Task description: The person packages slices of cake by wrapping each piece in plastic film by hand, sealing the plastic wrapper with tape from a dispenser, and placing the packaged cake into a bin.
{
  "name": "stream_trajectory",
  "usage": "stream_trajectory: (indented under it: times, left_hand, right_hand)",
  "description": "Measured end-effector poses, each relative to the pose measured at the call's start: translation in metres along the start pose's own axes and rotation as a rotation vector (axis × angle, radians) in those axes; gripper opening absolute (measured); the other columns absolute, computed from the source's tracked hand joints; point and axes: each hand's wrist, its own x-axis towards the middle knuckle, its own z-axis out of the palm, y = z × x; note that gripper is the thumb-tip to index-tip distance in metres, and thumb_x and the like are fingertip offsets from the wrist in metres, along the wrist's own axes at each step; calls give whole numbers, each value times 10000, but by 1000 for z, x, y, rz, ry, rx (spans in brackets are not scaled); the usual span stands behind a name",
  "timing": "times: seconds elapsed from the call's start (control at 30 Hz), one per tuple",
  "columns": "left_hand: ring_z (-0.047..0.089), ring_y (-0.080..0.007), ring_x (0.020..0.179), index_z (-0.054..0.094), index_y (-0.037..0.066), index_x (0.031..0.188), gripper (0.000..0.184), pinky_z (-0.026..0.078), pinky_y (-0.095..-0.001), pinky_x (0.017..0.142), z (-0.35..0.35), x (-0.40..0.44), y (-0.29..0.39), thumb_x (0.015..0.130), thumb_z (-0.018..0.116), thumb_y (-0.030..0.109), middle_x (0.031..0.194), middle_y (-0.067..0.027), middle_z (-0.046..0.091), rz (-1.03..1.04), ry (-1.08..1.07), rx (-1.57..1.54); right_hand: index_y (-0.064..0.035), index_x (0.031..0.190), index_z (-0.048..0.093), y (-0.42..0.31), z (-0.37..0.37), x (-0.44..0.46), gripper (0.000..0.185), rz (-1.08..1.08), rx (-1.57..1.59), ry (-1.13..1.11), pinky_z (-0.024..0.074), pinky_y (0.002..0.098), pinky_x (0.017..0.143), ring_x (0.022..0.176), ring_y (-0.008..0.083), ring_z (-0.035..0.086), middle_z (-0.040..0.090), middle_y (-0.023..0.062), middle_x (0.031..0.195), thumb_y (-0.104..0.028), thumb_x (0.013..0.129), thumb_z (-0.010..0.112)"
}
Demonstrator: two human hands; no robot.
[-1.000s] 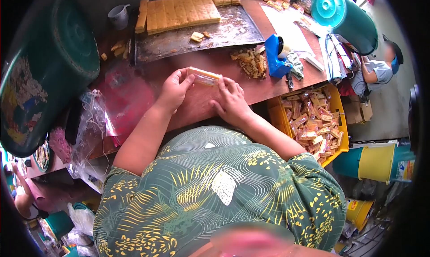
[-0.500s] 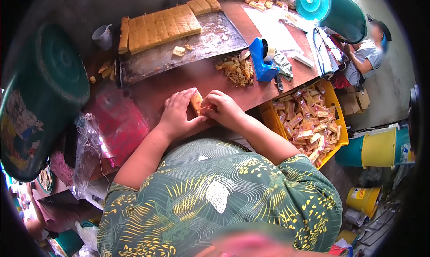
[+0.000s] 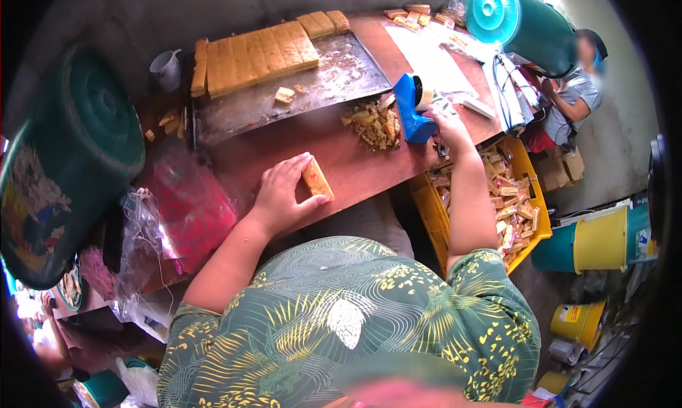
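My left hand (image 3: 284, 195) is closed around a cake bar (image 3: 317, 179) at the table's front edge. Reddish marks show on the bar's face, perhaps from a clear wrapper. My right hand (image 3: 451, 127) reaches out to the blue tape dispenser (image 3: 408, 109), its fingers beside the tape roll (image 3: 425, 99) and a greyish cloth. Those fingertips blend into the things behind them, so I cannot make out whether they grip anything. Cake crumbs and scraps (image 3: 375, 124) lie in a heap just left of the dispenser.
A dark baking tray (image 3: 355, 70) at the back bears a sliced slab of cake (image 3: 259, 52). Below the right table edge stands a yellow crate (image 3: 541, 216) full of wrapped bars. Red plastic (image 3: 192, 209) lies at left by a green bin (image 3: 106, 116). Another person (image 3: 579, 95) sits far right.
My right hand has left the cake bar and moved right and away from me to the tape dispenser. My left hand still holds the bar in nearly the same place.
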Motion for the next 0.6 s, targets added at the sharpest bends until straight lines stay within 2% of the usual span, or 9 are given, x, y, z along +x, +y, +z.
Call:
stream_trajectory:
  times: [0.03, 0.13, 0.17, 0.2, 0.27, 0.37, 0.47, 0.53, 0.6]
  left_hand:
    - [496, -297, 1425, 538, 66, 1458, 826, 357, -467, 1172, 0, 0, 0, 827, 812, 523, 1523, -119, 545, -7, -5, -11]
    - [496, -299, 1425, 539, 60, 1457, 811, 357, -462, 1175, -3, 1, 0, 837, 808, 509, 1524, -122, 547, -16, -13, -32]
    - [496, -299, 1425, 538, 60, 1459, 808, 356, -460, 1177, -2, 1, -1, 840, 806, 505, 1525, -124, 547, -13, -10, -38]
    - [496, -299, 1425, 537, 60, 1460, 805, 354, -459, 1179, -2, 0, -2, 843, 805, 501, 1525, -125, 547, -12, -9, -45]
    - [497, -299, 1423, 531, 59, 1470, 807, 348, -460, 1184, -1, 0, -3, 847, 802, 494, 1529, -130, 543, -10, -5, -25]
    - [496, -303, 1421, 523, 58, 1482, 816, 345, -460, 1185, -2, 0, -3, 850, 797, 496, 1528, -136, 542, -12, -16, -33]
    - [494, -303, 1423, 518, 60, 1489, 826, 341, -460, 1188, 0, 0, -5, 850, 794, 504, 1531, -139, 538, -9, -11, -24]
    - [491, -302, 1427, 519, 59, 1488, 815, 339, -460, 1190, 0, -1, -4, 853, 791, 490, 1534, -139, 535, -20, -23, -28]
    - [487, -302, 1431, 520, 58, 1488, 800, 338, -459, 1191, -2, 2, -4, 857, 786, 471, 1537, -138, 533, -16, -31, -36]
  right_hand:
    - [5, 1073, 721, 8, 5, 9, 326, -10, 24, -9, 482, 302, 647, 736, 102, 584, 724, 19, 913, -316, 1018, 696]
    - [-4, 979, 722, 25, 22, 18, 344, -580, -13, 163, 474, 336, 618, 693, 123, 566, 698, 18, 802, -347, 1004, 707]
    - [1, 889, 712, 31, 17, 11, 343, -621, -189, 248, 482, 379, 637, 661, 182, 584, 664, 66, 710, -327, 991, 720]
    - [-6, 807, 697, 7, 22, -26, 333, -654, -338, 307, 494, 421, 711, 721, 274, 614, 651, 130, 739, -294, 969, 739]
    - [-18, 788, 690, 33, 16, -33, 318, -746, -515, 387, 485, 466, 788, 812, 352, 615, 648, 162, 789, -283, 956, 742]
    - [-24, 770, 690, 81, 4, -28, 304, -681, -663, 443, 473, 486, 785, 841, 383, 591, 639, 168, 810, -267, 945, 742]
    - [-19, 748, 685, 64, 23, -54, 320, -679, -648, 274, 479, 464, 763, 830, 363, 593, 627, 160, 787, -266, 942, 744]
    - [-32, 838, 776, 34, 72, -95, 251, -655, -343, 6, 509, 387, 798, 868, 281, 629, 659, 126, 783, -265, 930, 762]
    - [-65, 918, 808, 25, 110, -125, 159, -654, -336, -344, 538, 365, 823, 917, 243, 642, 679, 105, 926, -223, 898, 806]
